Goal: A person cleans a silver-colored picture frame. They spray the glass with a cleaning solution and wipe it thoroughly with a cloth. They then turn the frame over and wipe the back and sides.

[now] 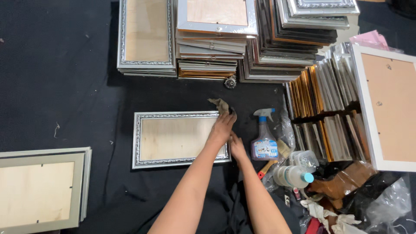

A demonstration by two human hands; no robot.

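The ornate silver picture frame with a pale wooden backing lies flat on the black cloth, below the stacks of silver and gold frames and left of the blue-and-white spray bottle. Its right edge is being wiped, and the wipe is best done with light, even pressure along the moulding while the frame is kept from sliding. The left hand is stretched forward over the upper right corner, palm down, closed on a small crumpled brown rag. The right hand is laid flat at the lower right corner, fingers spread and holding nothing, steadying the frame. Both forearms are extended from below.
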